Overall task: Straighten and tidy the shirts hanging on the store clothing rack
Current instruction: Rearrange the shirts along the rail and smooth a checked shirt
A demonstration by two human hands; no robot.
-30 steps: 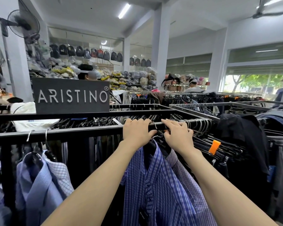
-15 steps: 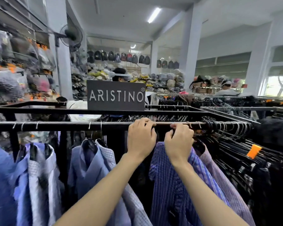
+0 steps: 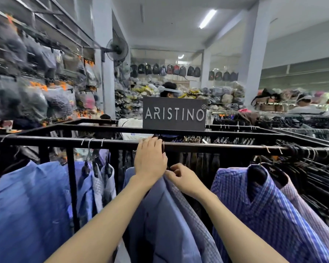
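A: Black metal, the rack (image 3: 198,146) — its front rail runs the full width, with a second rail behind it carrying the grey ARISTINO sign (image 3: 174,113).

B: And the shirts?

A: They hang below the front rail. Largest is the plain blue shirt (image 3: 27,205) at far left. At right hangs a blue checked shirt (image 3: 264,209) on a black hanger, with a paler pink-striped one (image 3: 311,211) just behind it. In the middle, under both forearms, a light blue shirt (image 3: 160,215) hangs with a fine-checked grey shirt (image 3: 196,224) touching its right side. Three narrower shirts (image 3: 97,185) are bunched between the upright post and the middle pair.

B: Where are the hands?

A: The left hand (image 3: 150,160) reaches up to the front rail, fingers curled over its top edge beside a wire hanger hook (image 3: 163,147). Whether it grips the hook or just the rail, I cannot tell.

B: The right?

A: The right hand (image 3: 182,179) sits lower, just beside the left wrist, fingertips pinched together at the neck of the middle shirts. What they pinch is hidden, likely collar or hanger.

B: Anything else?

A: Dense black hangers (image 3: 311,168) crowd the rail's right end. A wall fan (image 3: 117,49) is on the pillar, backpacks (image 3: 165,70) line the far wall.
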